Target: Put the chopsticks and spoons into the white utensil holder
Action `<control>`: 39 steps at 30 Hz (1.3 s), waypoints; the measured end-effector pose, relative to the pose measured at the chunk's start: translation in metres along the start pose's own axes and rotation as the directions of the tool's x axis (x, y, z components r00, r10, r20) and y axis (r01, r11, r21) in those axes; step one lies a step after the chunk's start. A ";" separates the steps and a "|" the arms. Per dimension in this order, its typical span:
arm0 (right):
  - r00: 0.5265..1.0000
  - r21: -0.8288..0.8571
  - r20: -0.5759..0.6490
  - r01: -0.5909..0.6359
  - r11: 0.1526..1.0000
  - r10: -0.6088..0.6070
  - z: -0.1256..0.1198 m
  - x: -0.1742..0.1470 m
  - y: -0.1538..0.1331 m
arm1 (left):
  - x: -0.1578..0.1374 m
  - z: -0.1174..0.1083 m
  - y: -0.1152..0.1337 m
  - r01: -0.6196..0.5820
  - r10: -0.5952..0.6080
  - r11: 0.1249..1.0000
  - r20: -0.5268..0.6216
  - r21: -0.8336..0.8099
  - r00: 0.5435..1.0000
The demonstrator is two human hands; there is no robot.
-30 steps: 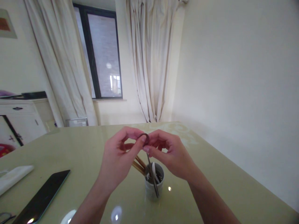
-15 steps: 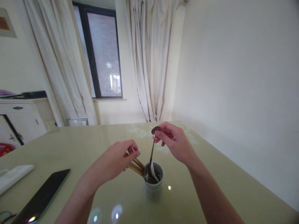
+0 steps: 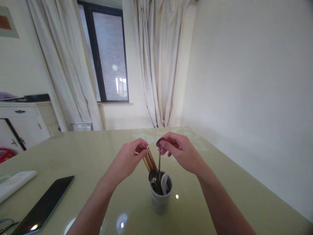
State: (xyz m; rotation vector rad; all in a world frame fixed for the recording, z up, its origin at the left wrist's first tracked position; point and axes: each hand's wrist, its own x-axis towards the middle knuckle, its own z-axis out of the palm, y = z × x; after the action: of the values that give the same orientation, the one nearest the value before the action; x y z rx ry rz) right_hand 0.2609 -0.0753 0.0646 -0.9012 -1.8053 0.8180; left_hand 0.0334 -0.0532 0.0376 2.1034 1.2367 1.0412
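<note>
A grey utensil holder point(image 3: 160, 203) with small holes stands on the table in front of me. My left hand point(image 3: 133, 155) is closed round the upper ends of several wooden chopsticks point(image 3: 151, 160), which lean left out of the holder. Between the thumb and fingers of my right hand point(image 3: 179, 147) is the bowl end of a long-handled metal spoon point(image 3: 159, 160); its handle points down into the holder. A dark metal spoon point(image 3: 153, 175) and a white spoon point(image 3: 164, 183) also rest in the holder. The lower ends of all of these are hidden inside it.
The greenish, glossy table point(image 3: 117, 199) meets a white wall on the right. A black tablet-like slab point(image 3: 44, 204) and a white flat object point(image 3: 17, 184) lie at the left. Behind are a window point(image 3: 110, 55), curtains point(image 3: 161, 65) and a white cabinet point(image 3: 26, 120).
My left hand has moved up and right, tilting the chopsticks more upright. My right hand has lowered slightly with the spoon. The dark spoon and white spoon in the holder now show more.
</note>
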 end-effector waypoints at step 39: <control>0.894 -0.279 -0.441 -0.051 0.959 -0.081 0.027 -0.084 0.067 | 0.010 0.018 -0.020 0.040 -0.057 0.982 -0.089 -0.182 0.994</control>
State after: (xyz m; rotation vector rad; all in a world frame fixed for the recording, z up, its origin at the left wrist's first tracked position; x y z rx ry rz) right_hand 0.2763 -0.1164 -0.0375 -1.1529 -1.5300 0.2996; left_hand 0.0405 -0.0358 0.0162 1.8975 1.1836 1.1950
